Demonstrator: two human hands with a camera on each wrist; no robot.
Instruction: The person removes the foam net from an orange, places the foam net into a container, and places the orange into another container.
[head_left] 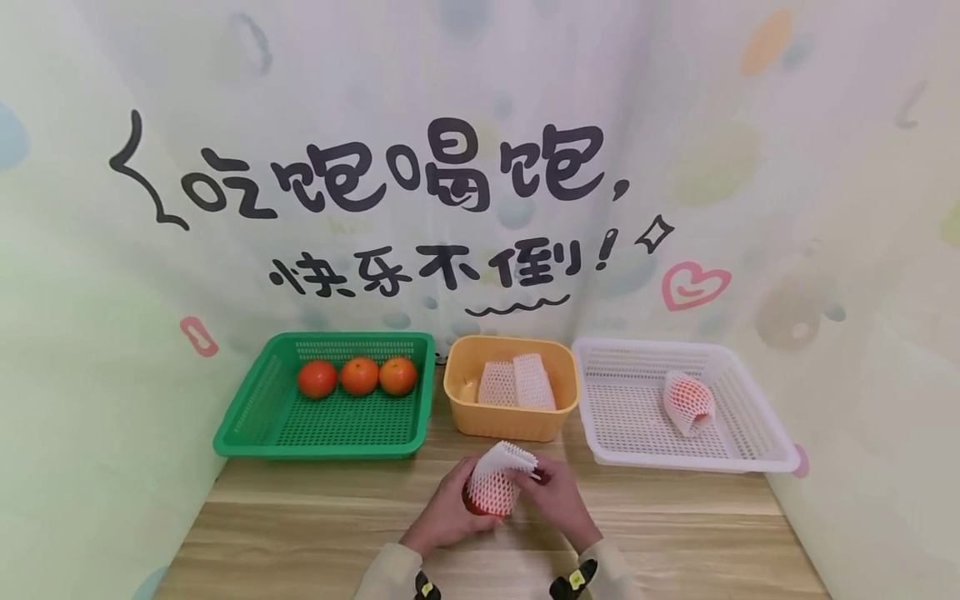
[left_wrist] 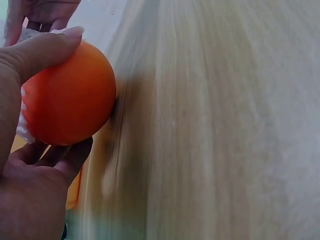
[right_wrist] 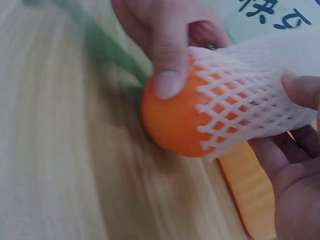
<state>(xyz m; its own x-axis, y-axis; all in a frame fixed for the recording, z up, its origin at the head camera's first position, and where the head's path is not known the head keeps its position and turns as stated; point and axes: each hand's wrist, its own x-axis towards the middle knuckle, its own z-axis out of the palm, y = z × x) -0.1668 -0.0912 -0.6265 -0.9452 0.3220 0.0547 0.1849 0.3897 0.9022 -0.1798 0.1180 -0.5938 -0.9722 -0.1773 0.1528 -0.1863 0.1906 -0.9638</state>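
Fruit sits partly inside white foam netting, nearer than the yellow bin; my left fingers cup its bare end, likely for steadiness, while my right fingers pinch the netting's loose end, seemingly to guide it.

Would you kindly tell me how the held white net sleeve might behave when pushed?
The net sleeve is likely floppy, since its end bends aside; probably light, given its open mesh; perhaps stretchy, hugging the fruit.

A green basket, yellow tub and white basket stand along the desk before a pale backdrop with black lettering
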